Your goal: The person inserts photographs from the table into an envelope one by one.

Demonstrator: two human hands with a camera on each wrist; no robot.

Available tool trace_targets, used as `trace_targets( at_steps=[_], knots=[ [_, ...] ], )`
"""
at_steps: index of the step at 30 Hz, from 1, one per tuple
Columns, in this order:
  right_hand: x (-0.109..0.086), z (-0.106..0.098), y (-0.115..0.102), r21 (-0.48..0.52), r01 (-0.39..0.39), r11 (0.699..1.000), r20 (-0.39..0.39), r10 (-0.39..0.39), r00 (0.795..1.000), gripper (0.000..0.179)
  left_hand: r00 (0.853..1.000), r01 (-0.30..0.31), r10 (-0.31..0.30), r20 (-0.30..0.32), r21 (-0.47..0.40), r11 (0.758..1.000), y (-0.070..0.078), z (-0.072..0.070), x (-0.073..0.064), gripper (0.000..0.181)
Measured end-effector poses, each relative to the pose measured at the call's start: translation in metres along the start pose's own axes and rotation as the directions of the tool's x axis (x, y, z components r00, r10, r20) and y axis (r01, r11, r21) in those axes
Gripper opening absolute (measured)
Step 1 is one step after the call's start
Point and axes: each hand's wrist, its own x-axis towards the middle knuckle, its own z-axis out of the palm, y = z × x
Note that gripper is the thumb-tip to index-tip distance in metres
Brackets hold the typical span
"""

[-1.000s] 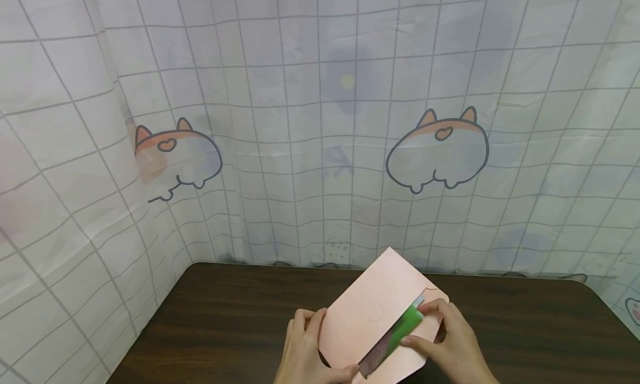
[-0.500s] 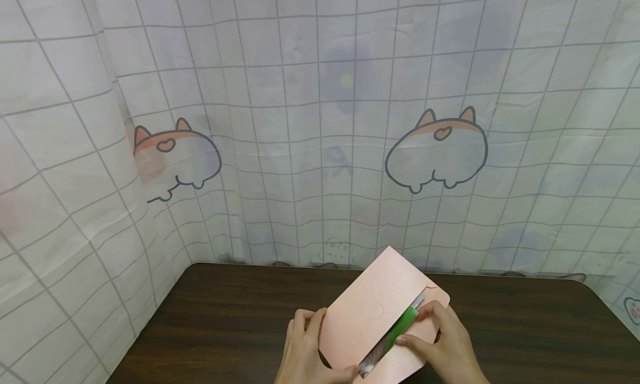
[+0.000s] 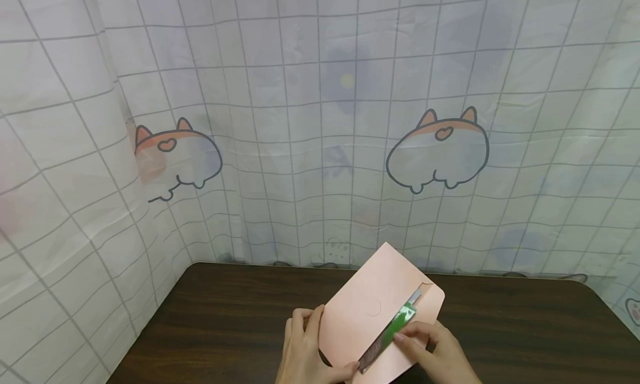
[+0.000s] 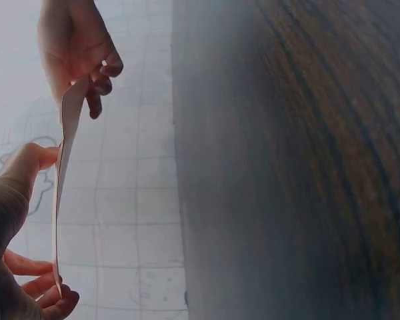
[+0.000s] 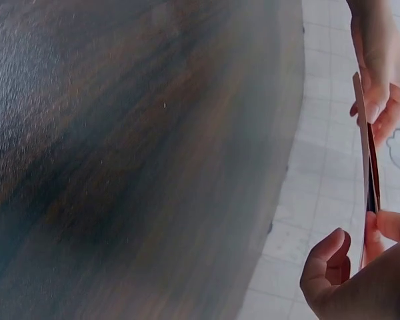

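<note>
A pale pink paper envelope is held tilted above the table in the head view. My left hand grips its left edge and lower corner, the thumb near the opening. Out of the long slot shows a narrow strip of a glossy green and brown sheet, with a greyish-white end beside it. My right hand pinches this sheet at the slot's lower edge with thumb and index finger. The left wrist view shows the envelope edge-on. In the right wrist view, a dark layer lies between its sides; most of the sheet is hidden.
A dark wood-grain table with rounded corners lies below the hands. Behind it and to the left hangs a white grid-patterned curtain printed with cartoon animals, close to the table's back edge.
My right hand has slid down and left along the slot, and its fingers sit lower on the green sheet. The envelope has shifted slightly left. My left hand keeps its grip.
</note>
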Motion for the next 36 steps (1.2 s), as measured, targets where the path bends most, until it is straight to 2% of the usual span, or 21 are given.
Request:
trace_targets(
  at_steps=[4,9,13,22,26,30,36],
  knots=[
    [0.003,-0.002,0.003,0.083,0.049,0.995,0.106,-0.057,0.993,0.013,1.0,0.008,-0.008,-0.002,0.0,1.0,0.0,0.0,-0.001,0.098],
    [0.004,-0.002,0.001,0.159,-0.067,0.985,0.162,0.041,0.986,0.02,1.0,0.0,0.0,-0.016,-0.006,1.0,0.0,0.002,-0.001,0.097],
    [0.004,0.001,-0.005,0.16,-0.151,0.976,0.131,0.131,0.983,0.02,0.998,-0.011,0.011,-0.057,-0.005,1.0,0.001,0.004,-0.002,0.096],
    [0.004,0.009,-0.02,0.16,-0.225,0.961,0.062,0.218,0.974,0.021,0.993,-0.014,0.014,-0.113,0.008,1.0,0.003,0.008,-0.004,0.098],
    [0.006,0.014,-0.026,0.148,-0.242,0.959,0.0,0.244,0.97,0.018,0.989,-0.024,0.026,-0.144,0.019,1.0,0.003,0.009,-0.004,0.099],
    [0.008,0.017,-0.028,0.089,-0.245,0.965,-0.052,0.25,0.967,0.017,0.986,-0.034,0.037,-0.161,0.02,0.999,0.002,0.01,-0.004,0.098],
    [0.009,0.015,-0.028,0.006,-0.205,0.979,-0.092,0.205,0.974,0.014,0.988,-0.027,0.029,-0.152,0.018,0.999,0.004,0.008,-0.002,0.099]
  ],
)
